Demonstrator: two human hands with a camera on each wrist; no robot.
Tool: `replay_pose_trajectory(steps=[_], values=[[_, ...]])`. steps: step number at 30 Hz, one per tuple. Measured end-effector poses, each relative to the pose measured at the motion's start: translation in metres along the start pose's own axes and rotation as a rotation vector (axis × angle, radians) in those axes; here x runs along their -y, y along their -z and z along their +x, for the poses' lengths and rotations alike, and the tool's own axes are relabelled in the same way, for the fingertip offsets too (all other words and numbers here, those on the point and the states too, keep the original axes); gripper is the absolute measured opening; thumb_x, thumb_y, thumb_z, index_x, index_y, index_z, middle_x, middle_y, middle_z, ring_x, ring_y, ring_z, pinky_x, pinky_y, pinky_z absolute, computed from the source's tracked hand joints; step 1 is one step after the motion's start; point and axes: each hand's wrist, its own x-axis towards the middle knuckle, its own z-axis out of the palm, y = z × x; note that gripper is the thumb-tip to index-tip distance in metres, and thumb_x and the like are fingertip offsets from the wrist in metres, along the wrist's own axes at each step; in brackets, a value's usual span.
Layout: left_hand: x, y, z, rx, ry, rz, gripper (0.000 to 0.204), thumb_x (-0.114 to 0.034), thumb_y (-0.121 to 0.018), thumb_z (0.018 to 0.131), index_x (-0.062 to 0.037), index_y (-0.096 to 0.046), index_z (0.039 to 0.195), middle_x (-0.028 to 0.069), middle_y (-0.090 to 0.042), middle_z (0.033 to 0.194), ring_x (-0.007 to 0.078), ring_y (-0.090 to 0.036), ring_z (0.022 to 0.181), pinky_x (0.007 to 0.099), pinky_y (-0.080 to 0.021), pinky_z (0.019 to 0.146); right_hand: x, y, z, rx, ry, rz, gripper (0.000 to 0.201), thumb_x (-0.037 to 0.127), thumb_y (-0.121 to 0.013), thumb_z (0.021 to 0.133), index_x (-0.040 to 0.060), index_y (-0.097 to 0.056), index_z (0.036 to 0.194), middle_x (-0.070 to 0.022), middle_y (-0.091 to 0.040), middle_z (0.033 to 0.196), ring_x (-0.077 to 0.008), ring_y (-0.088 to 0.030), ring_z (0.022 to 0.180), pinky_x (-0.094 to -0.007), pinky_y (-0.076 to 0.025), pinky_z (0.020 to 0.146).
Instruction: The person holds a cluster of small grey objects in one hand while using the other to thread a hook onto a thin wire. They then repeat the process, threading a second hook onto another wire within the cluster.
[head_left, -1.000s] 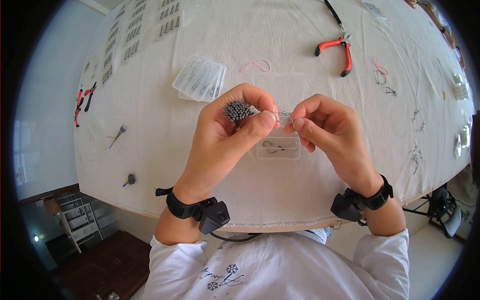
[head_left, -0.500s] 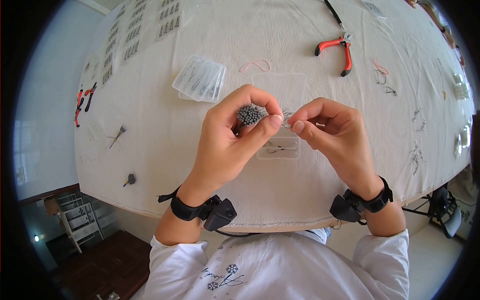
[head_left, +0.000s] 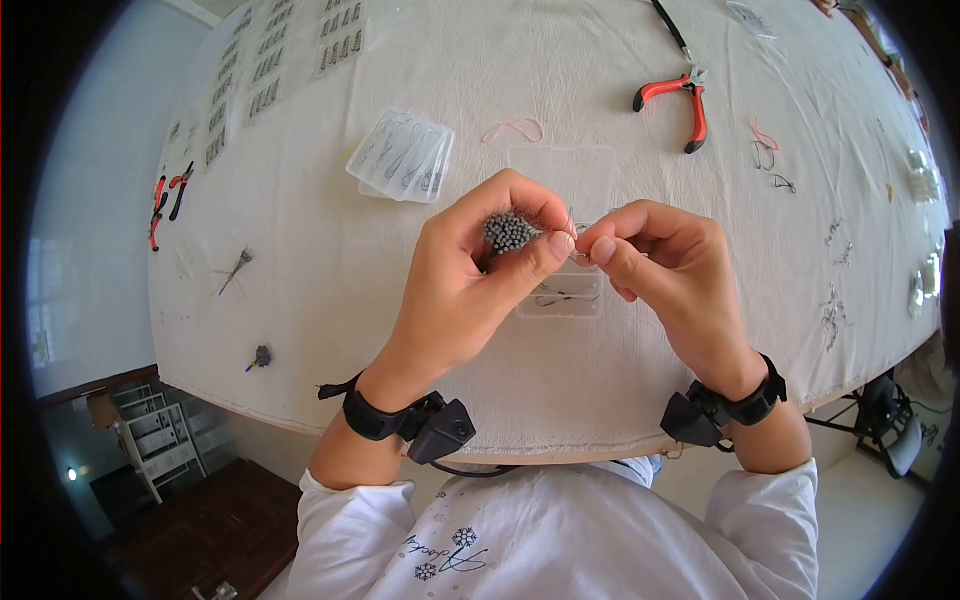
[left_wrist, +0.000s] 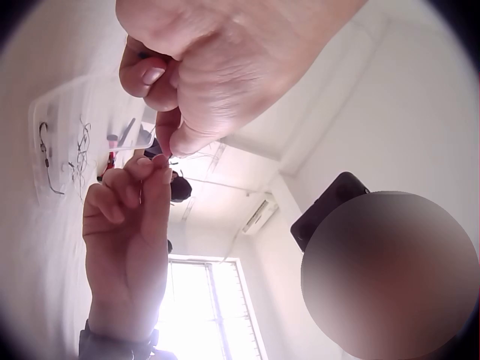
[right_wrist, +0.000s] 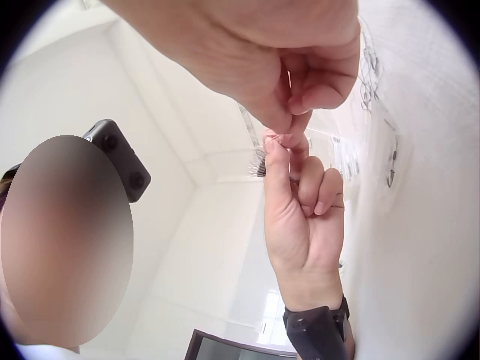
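Note:
My left hand [head_left: 478, 262] grips a bundle of thin grey rods [head_left: 508, 231], their round ends facing up, above the white table [head_left: 330, 250]. Its thumb and forefinger also pinch toward the right hand. My right hand [head_left: 640, 255] pinches a small thin wire piece [head_left: 578, 232] at the meeting point of both hands; the piece is mostly hidden by fingertips. In the left wrist view the two hands [left_wrist: 161, 150] touch at their fingertips. The right wrist view shows the same pinch [right_wrist: 283, 139]. Under the hands lies a clear plastic box [head_left: 560, 293] holding a few wire hooks.
Red-handled pliers [head_left: 685, 100] lie at the back right, more red tools [head_left: 165, 200] at the far left edge. A stack of clear packets [head_left: 403, 158] and a pink loop [head_left: 513, 129] lie behind the hands. Small wire parts [head_left: 835, 300] are scattered on the right.
Both hands have drawn closer together and shifted slightly right; the rod bundle moved with the left hand, and the fingertips now meet at the small wire piece.

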Motion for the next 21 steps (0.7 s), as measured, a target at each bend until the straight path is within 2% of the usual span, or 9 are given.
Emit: replay_pose_trajectory(steps=[7,13,19,21], values=[[-0.0055,-0.0024,-0.0006,0.005,0.042,-0.015,0.011,-0.009,-0.07,0.087,-0.0043,-0.061,0.089,-0.002,-0.06,0.082,0.001,-0.048,0.069,0.0162,-0.038,0.061,-0.0006,0.0013,0.0004,0.023,-0.022,-0.054,0.014,0.011,-0.067,0.091,-0.0029,-0.068,0.092,-0.0035,-0.069,0.086,-0.0059,-0.062,0.079,-0.0203,-0.05,0.069],[-0.0073,-0.0028,-0.0015,-0.03,-0.07,0.117,0.01,-0.006,-0.073,0.083,-0.005,-0.064,0.085,-0.0028,-0.061,0.079,0.0003,-0.047,0.065,0.0165,-0.033,0.055,-0.0031,0.0034,0.0004,0.044,-0.063,-0.02,0.015,0.015,-0.067,0.091,0.0,-0.068,0.091,-0.0012,-0.067,0.081,-0.0033,-0.057,0.071,-0.0187,-0.045,0.06],[-0.0047,-0.0011,-0.0015,-0.015,-0.047,0.196,0.01,-0.002,-0.073,0.081,-0.0046,-0.065,0.086,-0.0008,-0.064,0.082,0.0017,-0.053,0.069,0.0172,-0.037,0.057,-0.0042,0.0049,0.001,0.009,-0.065,0.01,0.016,0.017,-0.067,0.091,0.0009,-0.067,0.089,-0.0004,-0.066,0.08,-0.002,-0.054,0.067,-0.018,-0.042,0.058],[-0.0015,0.0011,-0.0004,-0.018,-0.136,0.293,0.011,0.0,-0.073,0.08,-0.0035,-0.066,0.088,0.0006,-0.065,0.081,0.0045,-0.056,0.072,0.0184,-0.04,0.06,-0.0039,0.0042,0.0013,-0.016,-0.044,0.0,0.016,0.017,-0.067,0.09,0.0011,-0.066,0.089,-0.0001,-0.066,0.079,-0.0017,-0.053,0.067,-0.0177,-0.042,0.057]])
